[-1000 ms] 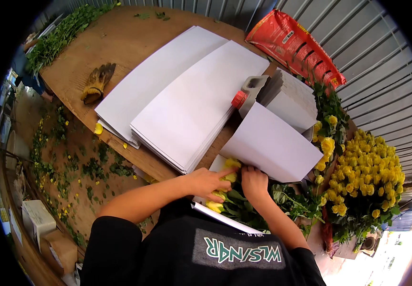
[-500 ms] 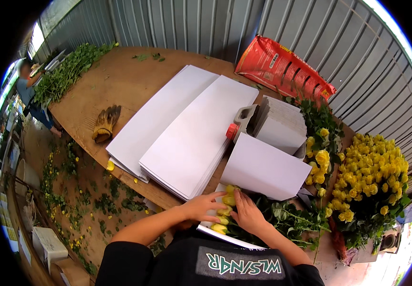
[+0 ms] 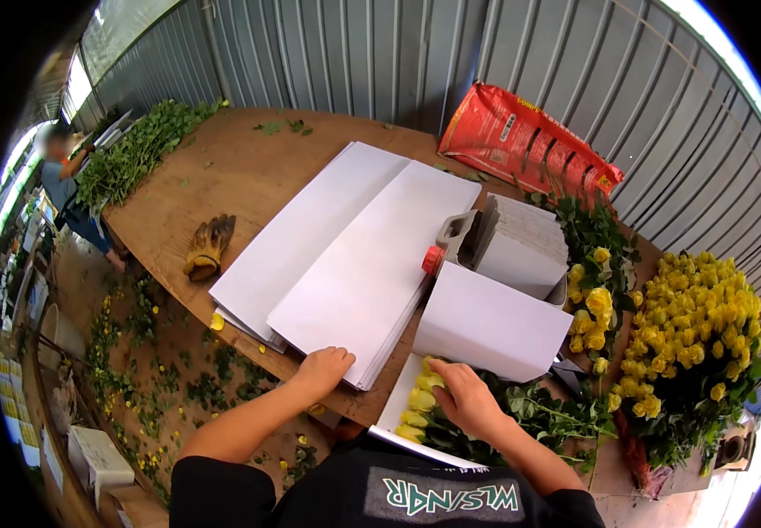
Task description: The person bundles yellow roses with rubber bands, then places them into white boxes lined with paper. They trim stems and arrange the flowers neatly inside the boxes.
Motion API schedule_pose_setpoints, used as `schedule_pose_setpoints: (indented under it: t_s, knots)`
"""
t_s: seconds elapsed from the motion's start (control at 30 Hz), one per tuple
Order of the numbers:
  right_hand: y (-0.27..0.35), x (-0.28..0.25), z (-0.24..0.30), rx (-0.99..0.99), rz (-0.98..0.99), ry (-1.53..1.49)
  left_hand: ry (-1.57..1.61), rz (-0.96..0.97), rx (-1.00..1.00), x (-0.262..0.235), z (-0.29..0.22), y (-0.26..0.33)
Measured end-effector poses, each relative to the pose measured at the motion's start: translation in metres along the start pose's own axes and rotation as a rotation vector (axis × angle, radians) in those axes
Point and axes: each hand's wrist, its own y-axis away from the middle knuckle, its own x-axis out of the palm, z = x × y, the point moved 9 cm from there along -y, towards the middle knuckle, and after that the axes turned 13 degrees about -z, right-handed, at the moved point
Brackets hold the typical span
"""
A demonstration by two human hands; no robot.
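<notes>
My left hand [image 3: 321, 370] rests on the near corner of a stack of large white paper sheets [image 3: 365, 269] at the wooden table's front edge. My right hand [image 3: 466, 398] presses down on a row of yellow roses [image 3: 419, 407] that lie on a white sheet [image 3: 395, 407] close to my body, their green stems running to the right. A folded white sheet [image 3: 490, 324] lies just beyond that hand. Neither hand grips anything that I can see.
A second paper stack [image 3: 303, 231], a white jug with a red cap [image 3: 445, 244], a block of white sheets [image 3: 526, 245], a brown glove [image 3: 207, 246], a red sack [image 3: 526, 141], cut greenery [image 3: 139, 150], loose yellow roses [image 3: 598, 301] and a big yellow bunch [image 3: 695, 334]. A person [image 3: 64, 189] stands far left.
My left hand has left the yellow roses and moved left onto the corner of the paper stack. My right hand stays on the roses. The view has tilted up.
</notes>
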Motion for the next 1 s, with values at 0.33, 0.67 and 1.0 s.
schedule_pose_setpoints:
  t_s: [0.33,0.67,1.0]
  knots:
    - [-0.020,0.112,0.008,1.199,0.512,-1.394,-0.083,-0.238,0.062,-0.137,-0.027,-0.042]
    - [-0.090,0.033,0.021,0.686,0.214,-1.193,1.131,0.264,-0.193,-0.071,-0.062,-0.007]
    - [-0.005,-0.102,-0.020,0.390,-0.149,-0.290,1.798,-0.587,-0.441,-0.181,0.067,-0.133]
